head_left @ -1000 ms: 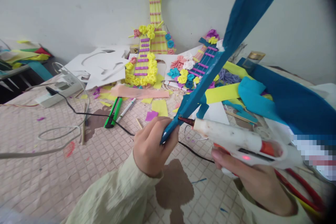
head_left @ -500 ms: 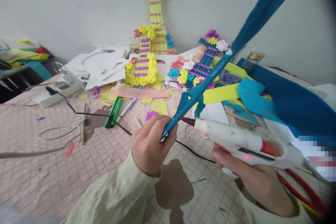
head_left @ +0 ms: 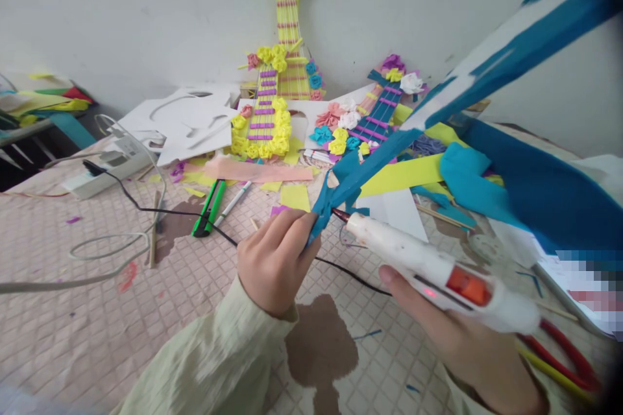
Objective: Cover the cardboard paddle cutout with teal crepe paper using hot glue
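L hand (head_left: 276,262) pinching low end of blue-wrapped strip (head_left: 374,167), slanting up to R w/ white patches; R hand (head_left: 457,340) gripping glue gun (head_left: 403,245), nozzle nr strip; 3 flower-trimmed models (head_left: 287,78) behind

You wear pale grayish-green sleeves, the left sleeve (head_left: 204,350) loose and softly creased, its plain cuff (head_left: 287,316) ending at your bare left hand (head_left: 277,262), the right sleeve (head_left: 462,399) similarly pale below your bare right hand (head_left: 467,347).

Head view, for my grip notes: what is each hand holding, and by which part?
The left hand grips the long blue-and-white strip near its lower end; the right hand holds the white plastic glue gun beneath its body, the handle hidden.
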Available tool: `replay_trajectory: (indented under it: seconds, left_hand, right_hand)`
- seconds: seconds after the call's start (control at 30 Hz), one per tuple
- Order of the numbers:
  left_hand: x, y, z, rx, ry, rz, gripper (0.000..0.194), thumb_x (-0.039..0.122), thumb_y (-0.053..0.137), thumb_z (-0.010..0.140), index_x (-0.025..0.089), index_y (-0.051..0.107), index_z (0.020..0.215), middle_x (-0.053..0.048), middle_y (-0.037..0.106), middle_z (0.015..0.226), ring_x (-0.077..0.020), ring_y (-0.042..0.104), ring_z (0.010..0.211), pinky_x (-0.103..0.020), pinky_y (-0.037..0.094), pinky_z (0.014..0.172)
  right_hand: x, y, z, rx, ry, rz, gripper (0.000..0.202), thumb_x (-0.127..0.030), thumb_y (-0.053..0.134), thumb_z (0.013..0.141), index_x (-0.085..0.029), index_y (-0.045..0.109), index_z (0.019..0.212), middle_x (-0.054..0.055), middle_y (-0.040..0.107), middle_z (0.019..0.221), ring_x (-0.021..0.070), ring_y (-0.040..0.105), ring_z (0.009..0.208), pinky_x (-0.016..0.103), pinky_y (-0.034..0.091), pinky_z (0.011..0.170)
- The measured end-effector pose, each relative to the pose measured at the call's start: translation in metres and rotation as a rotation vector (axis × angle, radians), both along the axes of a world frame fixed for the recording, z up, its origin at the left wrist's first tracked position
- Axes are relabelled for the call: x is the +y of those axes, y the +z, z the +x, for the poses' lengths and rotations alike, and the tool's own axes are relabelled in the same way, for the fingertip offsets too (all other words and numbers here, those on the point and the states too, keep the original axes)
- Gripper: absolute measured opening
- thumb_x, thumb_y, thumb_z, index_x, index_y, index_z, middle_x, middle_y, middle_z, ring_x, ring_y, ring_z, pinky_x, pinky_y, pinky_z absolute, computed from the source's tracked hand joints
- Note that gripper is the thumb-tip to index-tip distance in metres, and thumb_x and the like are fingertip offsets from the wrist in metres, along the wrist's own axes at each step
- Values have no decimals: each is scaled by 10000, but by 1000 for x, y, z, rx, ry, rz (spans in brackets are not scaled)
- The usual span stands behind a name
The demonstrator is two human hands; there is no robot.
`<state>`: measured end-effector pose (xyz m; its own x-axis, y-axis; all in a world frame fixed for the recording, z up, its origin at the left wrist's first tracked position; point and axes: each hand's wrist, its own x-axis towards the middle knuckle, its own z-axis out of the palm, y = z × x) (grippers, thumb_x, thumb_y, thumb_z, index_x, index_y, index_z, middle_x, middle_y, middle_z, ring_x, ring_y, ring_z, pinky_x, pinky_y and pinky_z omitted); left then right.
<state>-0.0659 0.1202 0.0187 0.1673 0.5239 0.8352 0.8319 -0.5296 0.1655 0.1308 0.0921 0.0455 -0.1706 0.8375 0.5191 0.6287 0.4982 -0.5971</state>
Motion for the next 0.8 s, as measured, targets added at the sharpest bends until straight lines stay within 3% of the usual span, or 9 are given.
replay_trajectory:
  seconds: [0.17, 0.27, 0.37, 0.5, 0.67, 0.8]
  left_hand:
    - [3, -3, -1, 66, 44, -40, 131, 167, 564, 765, 179, 579, 895, -33, 667, 849, -144, 615, 735, -247, 492, 682]
    - [6, -3, -2, 84, 76, -63, 119, 176, 555, 774, 179, 577, 891, -27, 665, 845, -144, 608, 748, -240, 478, 681]
    - [11, -2, -5, 80, 130, -80, 86, 184, 543, 784, 178, 579, 862, -17, 659, 816, -139, 600, 740, -232, 461, 678]
    - [18, 5, -17, -14, 205, -51, 73, 212, 542, 786, 177, 580, 837, -23, 642, 783, -144, 591, 731, -231, 446, 660]
    - [23, 18, -41, -263, 360, 18, 117, 268, 583, 753, 176, 593, 824, -6, 611, 714, -130, 564, 637, -229, 429, 602]
    - [22, 26, -55, -586, 388, 5, 209, 337, 614, 718, 169, 598, 840, 37, 517, 558, -99, 491, 463, -228, 397, 491]
  right_hand:
    - [-4, 12, -12, -109, -59, 105, 201, -209, 491, 741, -217, 620, 586, 21, 530, 435, 124, 487, 380, 229, 427, 390]
    - [-6, 8, -11, -105, -75, 87, 225, -217, 483, 742, -211, 595, 547, 18, 507, 403, 117, 468, 357, 218, 408, 372]
    - [-5, 1, -8, -13, -152, 34, 227, -309, 506, 740, -204, 590, 558, 41, 568, 458, 148, 541, 428, 242, 456, 430]
    - [2, -5, -5, 177, -206, -327, 248, -427, 560, 705, -203, 573, 598, 24, 608, 524, 152, 567, 472, 234, 451, 432]
    - [20, -10, -6, 617, -94, -647, 265, -412, 541, 726, -165, 582, 639, 5, 593, 537, 80, 443, 353, 214, 327, 354]
    - [30, -23, -19, 838, 13, -870, 226, -354, 622, 658, -143, 588, 731, 18, 635, 661, 75, 487, 395, 206, 346, 384]
